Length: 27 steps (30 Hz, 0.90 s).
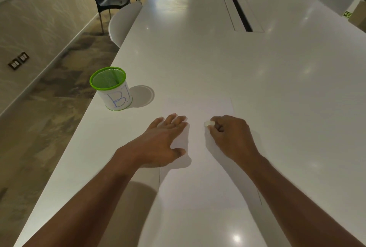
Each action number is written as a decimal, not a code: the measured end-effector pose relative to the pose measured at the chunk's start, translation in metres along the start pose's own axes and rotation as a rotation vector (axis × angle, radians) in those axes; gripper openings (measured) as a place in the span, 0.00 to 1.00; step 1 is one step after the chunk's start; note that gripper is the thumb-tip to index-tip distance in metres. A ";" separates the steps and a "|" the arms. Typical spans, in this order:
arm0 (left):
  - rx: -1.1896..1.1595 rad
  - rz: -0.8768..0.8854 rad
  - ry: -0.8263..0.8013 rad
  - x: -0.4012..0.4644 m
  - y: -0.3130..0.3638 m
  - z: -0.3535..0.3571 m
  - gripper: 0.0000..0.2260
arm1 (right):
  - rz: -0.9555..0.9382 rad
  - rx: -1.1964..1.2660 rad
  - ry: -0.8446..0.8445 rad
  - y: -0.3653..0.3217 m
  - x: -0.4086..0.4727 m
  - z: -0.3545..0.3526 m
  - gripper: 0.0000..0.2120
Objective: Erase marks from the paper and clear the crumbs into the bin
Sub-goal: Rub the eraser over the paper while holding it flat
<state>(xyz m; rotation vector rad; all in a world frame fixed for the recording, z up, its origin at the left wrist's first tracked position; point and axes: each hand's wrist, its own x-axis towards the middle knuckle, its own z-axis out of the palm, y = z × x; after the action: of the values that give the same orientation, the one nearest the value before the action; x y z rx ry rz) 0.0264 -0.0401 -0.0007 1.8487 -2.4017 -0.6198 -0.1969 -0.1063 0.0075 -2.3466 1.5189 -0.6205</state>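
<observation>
Left hand [164,139] flat on paper [198,187], fingers spread. Right hand [231,135] pinching eraser [208,123]. Paper marks too faint. Bin [111,88] left.

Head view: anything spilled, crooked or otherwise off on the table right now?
Nothing stands out. The paper lies flat on the table, with the left hand pressed flat on it. The right hand pinches the eraser over the sheet. The green-rimmed bin stands upright near the table's left edge. No crumbs are discernible.
</observation>
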 end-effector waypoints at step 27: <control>-0.003 -0.002 -0.001 -0.002 0.001 0.004 0.36 | -0.157 0.061 -0.148 -0.028 -0.028 0.007 0.11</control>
<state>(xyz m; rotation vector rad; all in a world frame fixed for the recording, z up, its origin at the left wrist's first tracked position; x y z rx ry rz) 0.0254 -0.0375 -0.0036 1.8507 -2.3979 -0.6246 -0.1806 -0.0694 0.0082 -2.4220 1.2447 -0.5081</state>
